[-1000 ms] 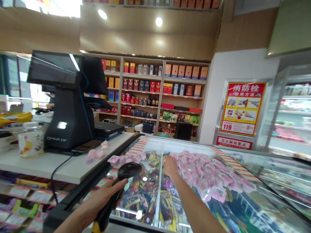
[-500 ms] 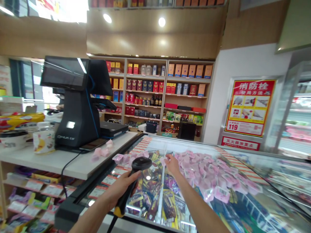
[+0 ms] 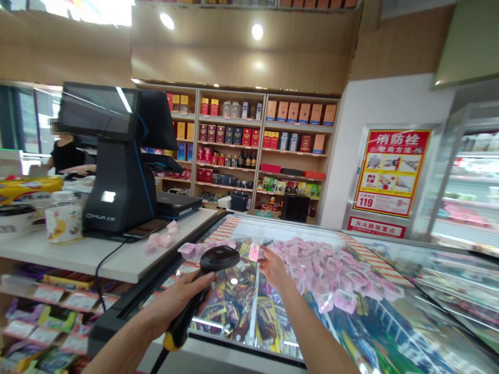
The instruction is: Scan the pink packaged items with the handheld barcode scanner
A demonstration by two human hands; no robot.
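My left hand (image 3: 187, 298) is wrapped round the handle of a black barcode scanner (image 3: 218, 258) with a yellow handle end and a trailing cable. The scanner's head points toward a small pink cup with a printed label (image 3: 254, 252), pinched in the fingers of my right hand (image 3: 272, 266). Both are above the glass top of a chest freezer (image 3: 253, 306). To the right of my right hand spreads a heap of similar pink cups (image 3: 323, 265) on the glass. A few more pink cups (image 3: 187, 250) lie on the left, just behind the scanner.
A black checkout terminal (image 3: 117, 171) stands on the white counter (image 3: 113, 259) at left, beside a phone (image 3: 146, 228) and several pink cups (image 3: 159, 240). A person in black (image 3: 68, 154) is beyond the counter. Shelves of boxed goods (image 3: 230, 135) line the back.
My right hand has turned the pink cup so its label shows, in front of the scanner. The scanner has shifted slightly left in view. A person has come into view behind the terminal.
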